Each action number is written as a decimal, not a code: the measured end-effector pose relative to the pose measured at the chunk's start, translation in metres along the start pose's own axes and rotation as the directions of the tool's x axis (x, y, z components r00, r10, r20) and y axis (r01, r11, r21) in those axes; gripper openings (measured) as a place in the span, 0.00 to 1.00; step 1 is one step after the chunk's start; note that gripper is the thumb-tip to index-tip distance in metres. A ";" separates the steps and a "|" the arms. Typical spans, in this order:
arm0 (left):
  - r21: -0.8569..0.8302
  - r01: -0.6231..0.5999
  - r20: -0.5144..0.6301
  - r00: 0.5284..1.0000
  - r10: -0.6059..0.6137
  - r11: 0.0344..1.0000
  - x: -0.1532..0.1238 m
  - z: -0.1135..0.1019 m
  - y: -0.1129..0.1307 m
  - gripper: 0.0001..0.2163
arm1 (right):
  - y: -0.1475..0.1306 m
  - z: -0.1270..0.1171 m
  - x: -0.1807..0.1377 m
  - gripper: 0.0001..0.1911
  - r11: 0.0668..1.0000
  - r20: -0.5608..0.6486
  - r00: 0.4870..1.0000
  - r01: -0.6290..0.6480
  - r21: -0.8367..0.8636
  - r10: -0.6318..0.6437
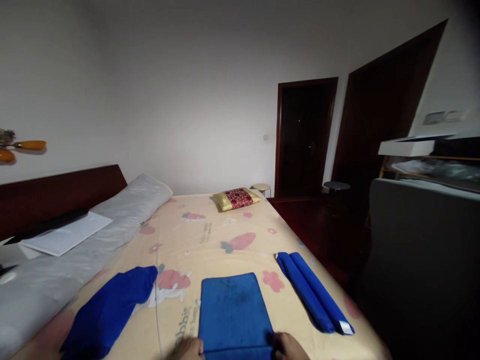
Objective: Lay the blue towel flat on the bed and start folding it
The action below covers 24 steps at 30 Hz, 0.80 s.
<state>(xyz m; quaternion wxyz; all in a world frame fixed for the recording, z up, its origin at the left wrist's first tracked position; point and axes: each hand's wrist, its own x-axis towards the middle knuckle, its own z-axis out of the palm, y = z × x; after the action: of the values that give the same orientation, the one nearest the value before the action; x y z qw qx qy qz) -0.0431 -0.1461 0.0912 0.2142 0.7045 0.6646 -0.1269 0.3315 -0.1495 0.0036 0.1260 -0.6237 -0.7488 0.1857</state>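
**Desk:** What do you have in front of you on the bed [210, 235]?

**Operator:** A flat blue towel [232, 312], folded to a rectangle, lies on the cartoon-print sheet at the near edge. My left hand [186, 348] rests at its near left corner, my right hand [288, 346] at its near right corner. Both are cut off by the bottom of the frame, so I cannot tell whether the fingers are apart or pinched on the cloth.

**Desk:** Anything beside it?

**Operator:** To the right, apart from the flat towel, a rolled blue towel [313, 292] lies slantwise near the bed's edge, a white tag at its near end. To the left, a loose blue cloth [108, 310] sits in a heap, also apart.

**Desk:** And farther off?

**Operator:** A red-and-gold cushion [237, 198] at the far end of the bed, a long grey bolster [82, 240] along the left side with a white sheet of paper [67, 234] on it, and a dark wooden door [305, 135] beyond.
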 end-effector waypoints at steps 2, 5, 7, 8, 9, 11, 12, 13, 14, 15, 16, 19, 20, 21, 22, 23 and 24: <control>0.022 -0.006 -0.041 0.999 0.007 1.000 -0.002 0.001 0.000 0.14 | 0.001 0.004 0.000 0.28 0.998 -0.022 0.999 0.037 -0.056 -0.038; 0.067 -0.031 -0.064 0.997 0.035 0.997 -0.001 0.005 0.003 0.21 | 0.000 0.012 0.002 0.34 0.983 -0.080 0.992 0.079 -0.163 -0.093; 0.097 -0.046 -0.056 0.997 0.052 0.994 0.001 0.008 0.007 0.28 | -0.001 0.017 0.004 0.35 0.969 -0.129 0.984 0.095 -0.229 -0.127; 0.108 -0.054 -0.052 0.997 0.060 0.993 0.002 0.009 0.009 0.30 | -0.002 0.019 0.004 0.35 0.961 -0.153 0.978 0.100 -0.257 -0.143; 0.119 -0.063 -0.053 0.996 0.070 0.991 0.003 0.011 0.012 0.31 | -0.002 0.021 0.005 0.34 0.955 -0.174 0.972 0.104 -0.276 -0.156; 0.139 -0.107 -0.069 0.991 0.117 0.985 0.004 0.014 0.017 0.29 | -0.004 0.022 0.004 0.31 0.925 -0.209 0.944 0.178 -0.336 -0.257; 0.149 -0.144 -0.085 0.984 0.157 0.978 0.005 0.017 0.021 0.28 | -0.007 0.021 0.003 0.30 0.890 -0.226 0.910 0.244 -0.385 -0.347; 0.157 -0.186 -0.102 0.974 0.203 0.970 0.005 0.020 0.024 0.27 | -0.011 0.019 0.001 0.29 0.840 -0.238 0.861 0.315 -0.442 -0.449; 0.162 -0.230 -0.114 0.962 0.250 0.960 0.006 0.024 0.028 0.27 | -0.016 0.017 -0.001 0.28 0.780 -0.241 0.804 0.379 -0.498 -0.544; 0.161 -0.273 -0.119 0.949 0.293 0.948 0.007 0.030 0.033 0.27 | -0.023 0.014 -0.003 0.26 0.720 -0.232 0.747 0.432 -0.542 -0.623; 0.156 -0.316 -0.113 0.936 0.334 0.936 0.008 0.036 0.038 0.27 | -0.031 0.011 -0.006 0.25 0.676 -0.215 0.706 0.475 -0.563 -0.675; 0.126 -0.452 -0.057 0.886 0.461 0.883 0.015 0.056 0.051 0.26 | -0.055 0.009 -0.011 0.23 0.600 -0.132 0.645 0.589 -0.542 -0.753; 0.115 -0.490 -0.039 0.867 0.497 0.864 0.017 0.063 0.055 0.25 | -0.060 0.011 -0.012 0.23 0.568 -0.106 0.619 0.622 -0.539 -0.778; 0.107 -0.517 -0.025 0.852 0.523 0.849 0.020 0.069 0.057 0.25 | -0.063 0.014 -0.013 0.23 0.537 -0.088 0.592 0.646 -0.543 -0.801; 0.101 -0.535 -0.018 0.842 0.540 0.839 0.022 0.075 0.058 0.24 | -0.064 0.017 -0.013 0.24 0.511 -0.081 0.567 0.660 -0.550 -0.819; 0.099 -0.546 -0.020 0.835 0.551 0.832 0.025 0.079 0.058 0.24 | -0.063 0.021 -0.013 0.25 0.495 -0.082 0.548 0.670 -0.554 -0.833; 0.096 -0.558 -0.024 0.826 0.562 0.824 0.027 0.082 0.057 0.24 | -0.061 0.025 -0.013 0.26 0.491 -0.090 0.536 0.677 -0.549 -0.839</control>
<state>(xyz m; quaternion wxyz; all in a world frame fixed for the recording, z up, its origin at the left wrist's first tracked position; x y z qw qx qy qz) 0.0243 -0.1626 0.0143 0.1946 0.8800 0.4279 -0.0684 0.2699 -0.1746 0.0083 0.1771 -0.2533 -0.9334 -0.1823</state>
